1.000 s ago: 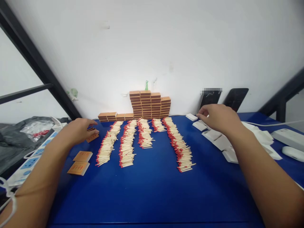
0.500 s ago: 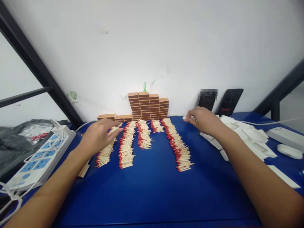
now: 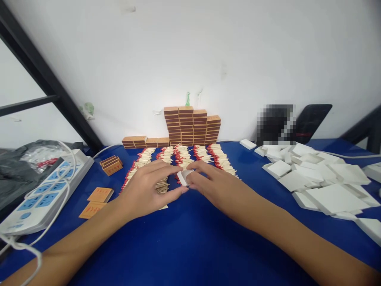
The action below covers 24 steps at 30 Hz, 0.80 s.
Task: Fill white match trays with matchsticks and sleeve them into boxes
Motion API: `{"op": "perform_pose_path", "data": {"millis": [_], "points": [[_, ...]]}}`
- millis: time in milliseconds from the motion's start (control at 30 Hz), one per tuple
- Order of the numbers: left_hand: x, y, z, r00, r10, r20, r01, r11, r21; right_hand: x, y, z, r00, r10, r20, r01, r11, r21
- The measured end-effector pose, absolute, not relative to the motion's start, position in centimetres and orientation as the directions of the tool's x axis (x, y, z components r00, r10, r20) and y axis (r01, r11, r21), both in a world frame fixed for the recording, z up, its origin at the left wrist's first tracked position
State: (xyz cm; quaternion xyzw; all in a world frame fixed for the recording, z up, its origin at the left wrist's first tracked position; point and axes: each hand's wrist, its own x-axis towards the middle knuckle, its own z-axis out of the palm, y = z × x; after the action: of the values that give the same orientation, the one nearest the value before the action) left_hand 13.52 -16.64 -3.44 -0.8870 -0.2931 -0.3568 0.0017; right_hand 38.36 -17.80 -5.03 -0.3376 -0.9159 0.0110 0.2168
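Note:
A small white matchbox tray (image 3: 182, 178) is held above the rows of matches, its hollow side showing. My right hand (image 3: 212, 180) grips its right part between thumb and fingers. My left hand (image 3: 149, 186) has its thumb and index fingertips closed against the tray's left end. Beneath and behind both hands, red-tipped matches (image 3: 222, 157) lie in several rows on the blue table (image 3: 184, 242); my hands and wrists cover parts of these rows.
Stacked matchboxes (image 3: 186, 129) stand against the wall. Orange matchbox sleeves (image 3: 99, 194) lie at left beside a power strip (image 3: 55, 186). White trays (image 3: 315, 174) are heaped at right, before a phone (image 3: 314, 121). One separate tray (image 3: 247, 143) sits near the wall.
My right hand has come left from the table's right side with the white tray. My left hand has moved right and closed at the tray. The camera view has shifted slightly.

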Motion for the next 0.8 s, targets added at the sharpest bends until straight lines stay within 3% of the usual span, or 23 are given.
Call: {"op": "perform_pose_path", "data": {"millis": [100,233,400,800], "points": [[13.6,-16.7,-3.2,0.552,0.543,0.633,0.541,-0.811,0.224,38.3,-17.6,-4.9,-0.646,0.601,0.471,0.541,0.795,-0.273],[12.5,-15.7,-3.1,0.507,0.580,0.638,0.612,-0.763,0.207,38.3,-16.5,-5.4,-0.490,0.688,0.536,0.512,0.724,-0.462],[10.6,-13.9,-3.4,0.440,0.599,0.669,0.727,-0.675,0.127,38.9,-14.7,-7.4,-0.577,0.700,0.420,0.559,0.714,-0.422],[10.9,-13.8,-4.2,0.539,0.596,0.596,0.694,-0.715,0.088,38.8,-14.8,-7.6,-0.587,0.757,0.287,0.622,0.649,-0.438]]}}
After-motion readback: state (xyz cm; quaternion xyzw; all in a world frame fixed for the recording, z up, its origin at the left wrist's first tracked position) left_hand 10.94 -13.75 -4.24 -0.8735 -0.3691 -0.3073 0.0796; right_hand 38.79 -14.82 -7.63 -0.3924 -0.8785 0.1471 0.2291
